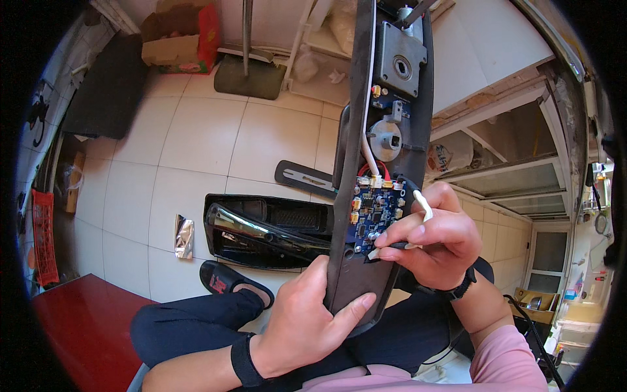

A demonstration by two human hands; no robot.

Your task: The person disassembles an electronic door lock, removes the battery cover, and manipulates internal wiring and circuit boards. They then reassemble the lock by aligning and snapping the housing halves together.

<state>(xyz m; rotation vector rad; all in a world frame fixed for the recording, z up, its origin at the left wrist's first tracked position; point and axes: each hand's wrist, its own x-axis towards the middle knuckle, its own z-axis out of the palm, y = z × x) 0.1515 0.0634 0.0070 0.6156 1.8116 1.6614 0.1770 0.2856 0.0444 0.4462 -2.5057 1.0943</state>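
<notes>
A long dark electronic lock housing (pixel 349 277) stands up in front of me, its inside turned my way. My left hand (pixel 312 321) is wrapped round its lower end, thumb across the front. Inside sit a blue circuit board (pixel 377 208), a grey round wheel (pixel 386 144) and a grey gearbox (pixel 400 62). Between thumb and fingers, my right hand (pixel 443 242) pinches a white-and-black cable (pixel 424 204). The cable's white plug (pixel 373 254) is by the board's lower edge; whether it is seated I cannot tell. A thin white cable (pixel 368 150) runs down the housing's left side.
On the tiled floor lie a black glossy casing (pixel 261 232), a dark slotted plate (pixel 304 176) and a silver foil packet (pixel 184 236). A red surface (pixel 88 326) is at lower left. Behind stand a dustpan (pixel 248 77) and a red carton (pixel 179 39); a white cabinet (pixel 499 52) is at right.
</notes>
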